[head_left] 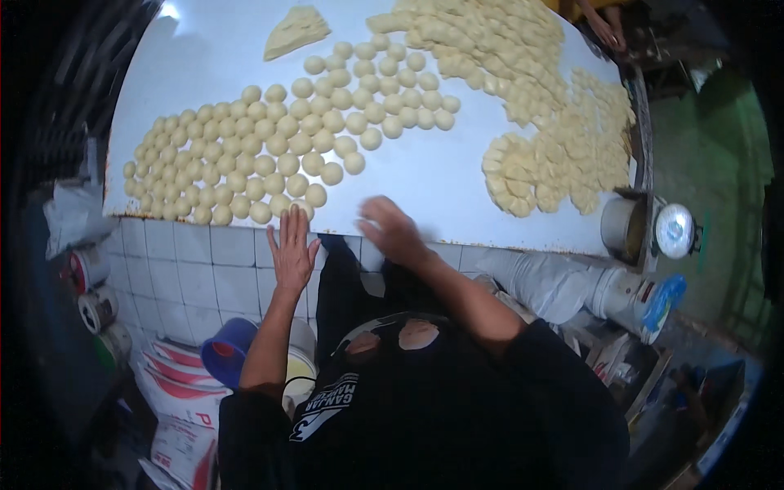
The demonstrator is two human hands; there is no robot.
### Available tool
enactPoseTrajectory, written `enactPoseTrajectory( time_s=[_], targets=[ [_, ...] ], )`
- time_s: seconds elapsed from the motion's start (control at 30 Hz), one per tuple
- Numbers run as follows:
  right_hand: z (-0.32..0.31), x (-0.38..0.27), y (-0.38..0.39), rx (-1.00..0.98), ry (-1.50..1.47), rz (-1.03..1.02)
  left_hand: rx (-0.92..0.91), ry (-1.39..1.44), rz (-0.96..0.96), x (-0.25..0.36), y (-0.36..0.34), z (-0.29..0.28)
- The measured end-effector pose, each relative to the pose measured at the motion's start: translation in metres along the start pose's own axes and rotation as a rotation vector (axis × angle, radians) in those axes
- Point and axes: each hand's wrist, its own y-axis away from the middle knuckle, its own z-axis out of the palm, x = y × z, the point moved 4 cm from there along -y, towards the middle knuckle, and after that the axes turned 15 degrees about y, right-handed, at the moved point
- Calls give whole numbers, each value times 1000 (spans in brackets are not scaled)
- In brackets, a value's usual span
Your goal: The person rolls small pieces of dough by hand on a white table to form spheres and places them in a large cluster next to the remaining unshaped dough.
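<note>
Rows of round, pale dough balls [264, 130] cover the left and middle of the white table [408, 184]. My left hand [291, 260] is at the table's near edge, fingers stretched out and apart. Its fingertips rest on a dough ball [303, 209] at the near end of the rows. To the right, my right hand [394, 230] hovers over the near edge, away from the dough balls. Motion smears its fingers, and nothing shows in them. Folded, shaped dough pieces [539, 167] lie heaped on the table's right side.
A flat dough slab [296, 31] lies at the far side. A metal pot [622, 222] stands by the right corner. Below are a blue bucket [229, 349], printed sacks [181, 437] and white buckets [625, 298]. Another person's hand [606, 31] shows at the far right.
</note>
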Motion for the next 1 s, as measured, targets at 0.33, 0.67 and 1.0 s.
enactPoseTrajectory(
  time_s=[0.33, 0.67, 1.0],
  targets=[
    [-139, 186, 179, 247, 360, 511, -288, 748, 161, 189, -94, 51],
    [-138, 248, 142, 96, 614, 601, -667, 1244, -393, 323, -86, 147],
    [-94, 173, 160, 16, 248, 446, -421, 1156, -741, 178, -10, 85]
  ],
)
